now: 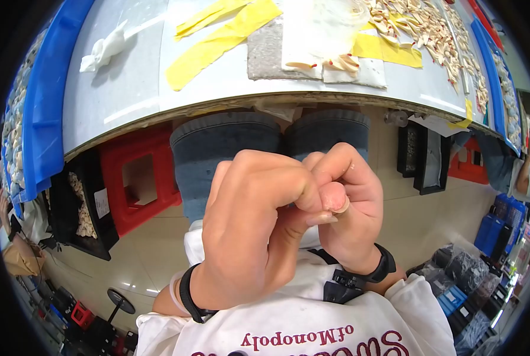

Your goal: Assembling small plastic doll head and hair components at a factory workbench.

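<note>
My left hand (pixel 253 219) is closed, its thumb and forefinger pinched together above my lap. Against its fingertips, my right hand (pixel 354 202) is closed too, with its fingers bent in. A pinkish rounded tip with a pale edge shows where the fingers meet; whether it is a fingertip or a small held piece, I cannot make out. Both hands are nearer to me than the table edge. Beyond them, a few cream slivers with red tips (pixel 343 63) lie on a white sheet (pixel 303 44), which partly covers a grey pad (pixel 265 54).
Many more slivers (pixel 434 35) lie heaped at the table's far right. Yellow strips (pixel 217 38) and a crumpled white tissue (pixel 105 48) are on the left. Blue bins (pixel 46 113) flank the table. Below stand a red stool (pixel 113 196) and a black crate (pixel 102 237).
</note>
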Demonstrator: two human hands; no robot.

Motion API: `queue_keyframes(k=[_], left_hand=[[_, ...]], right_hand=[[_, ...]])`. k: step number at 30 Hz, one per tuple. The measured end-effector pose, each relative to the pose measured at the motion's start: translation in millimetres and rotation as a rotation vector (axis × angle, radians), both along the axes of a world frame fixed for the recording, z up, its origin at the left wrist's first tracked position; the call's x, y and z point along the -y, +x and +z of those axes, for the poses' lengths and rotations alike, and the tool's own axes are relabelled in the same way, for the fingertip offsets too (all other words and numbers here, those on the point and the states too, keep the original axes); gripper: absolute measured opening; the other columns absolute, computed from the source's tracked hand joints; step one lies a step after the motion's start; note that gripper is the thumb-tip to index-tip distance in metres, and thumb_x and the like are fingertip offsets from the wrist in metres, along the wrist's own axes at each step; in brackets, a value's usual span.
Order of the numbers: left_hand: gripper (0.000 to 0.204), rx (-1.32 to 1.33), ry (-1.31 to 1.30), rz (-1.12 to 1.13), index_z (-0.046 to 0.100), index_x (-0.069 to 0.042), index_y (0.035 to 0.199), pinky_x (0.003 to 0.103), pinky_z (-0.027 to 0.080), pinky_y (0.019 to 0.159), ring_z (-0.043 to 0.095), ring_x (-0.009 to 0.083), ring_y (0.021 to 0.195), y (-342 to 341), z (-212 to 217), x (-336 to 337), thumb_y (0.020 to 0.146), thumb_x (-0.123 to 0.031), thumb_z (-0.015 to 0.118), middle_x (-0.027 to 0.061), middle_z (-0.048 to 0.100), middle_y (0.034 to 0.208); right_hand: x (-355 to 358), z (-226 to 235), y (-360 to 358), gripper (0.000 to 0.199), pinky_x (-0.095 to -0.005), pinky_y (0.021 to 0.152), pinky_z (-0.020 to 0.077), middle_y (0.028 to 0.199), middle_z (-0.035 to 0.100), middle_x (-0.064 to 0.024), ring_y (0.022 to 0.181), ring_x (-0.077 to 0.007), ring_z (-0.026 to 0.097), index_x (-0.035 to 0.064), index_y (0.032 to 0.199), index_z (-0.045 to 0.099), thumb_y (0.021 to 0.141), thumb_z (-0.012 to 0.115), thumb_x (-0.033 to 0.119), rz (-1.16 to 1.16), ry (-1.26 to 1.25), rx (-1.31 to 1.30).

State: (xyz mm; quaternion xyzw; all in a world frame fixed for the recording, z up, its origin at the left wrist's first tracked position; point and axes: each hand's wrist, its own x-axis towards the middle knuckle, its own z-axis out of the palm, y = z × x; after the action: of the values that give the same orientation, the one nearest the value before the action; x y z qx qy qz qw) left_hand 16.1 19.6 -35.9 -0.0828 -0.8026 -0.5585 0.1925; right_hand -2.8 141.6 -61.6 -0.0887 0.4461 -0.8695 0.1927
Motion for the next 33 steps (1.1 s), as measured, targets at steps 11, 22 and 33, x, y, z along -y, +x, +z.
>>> queue_keyframes(k=[11,22,33], left_hand=[[0.022,-0.009,-0.185,-0.053,0.050,-0.002,0.080,0.023,0.036,0.058,0.046,0.0161,0.067,-1,5,4,0.067,0.011,0.062,0.0077,0.049,0.076],[0.020,-0.059,-0.161,-0.111,0.049,-0.004,0.086,0.024,0.036,0.060,0.045,0.0161,0.069,0,-5,9,0.073,0.002,0.063,0.0074,0.048,0.078],[0.023,-0.078,-0.126,-0.104,0.046,-0.004,0.091,0.024,0.037,0.063,0.043,0.0149,0.072,-4,-4,8,0.076,-0.002,0.063,0.0084,0.047,0.081]], right_hand=[[5,1,2,0.020,-0.0168,0.053,0.0350,0.070,0.050,-0.0013,0.060,-0.0040,0.043,0.0039,0.081,0.048,0.087,0.057,0.020,-0.062,-0.005,0.021],[2,1,0,0.021,-0.0168,0.051,0.0318,0.070,0.048,0.0007,0.057,-0.0029,0.039,0.0058,0.080,0.046,0.090,0.053,0.023,-0.085,0.018,0.096],[3,4,1,0.018,-0.0164,0.052,0.0332,0.071,0.048,0.0020,0.059,-0.0019,0.040,0.0051,0.082,0.048,0.088,0.057,0.020,-0.068,0.047,0.050]])
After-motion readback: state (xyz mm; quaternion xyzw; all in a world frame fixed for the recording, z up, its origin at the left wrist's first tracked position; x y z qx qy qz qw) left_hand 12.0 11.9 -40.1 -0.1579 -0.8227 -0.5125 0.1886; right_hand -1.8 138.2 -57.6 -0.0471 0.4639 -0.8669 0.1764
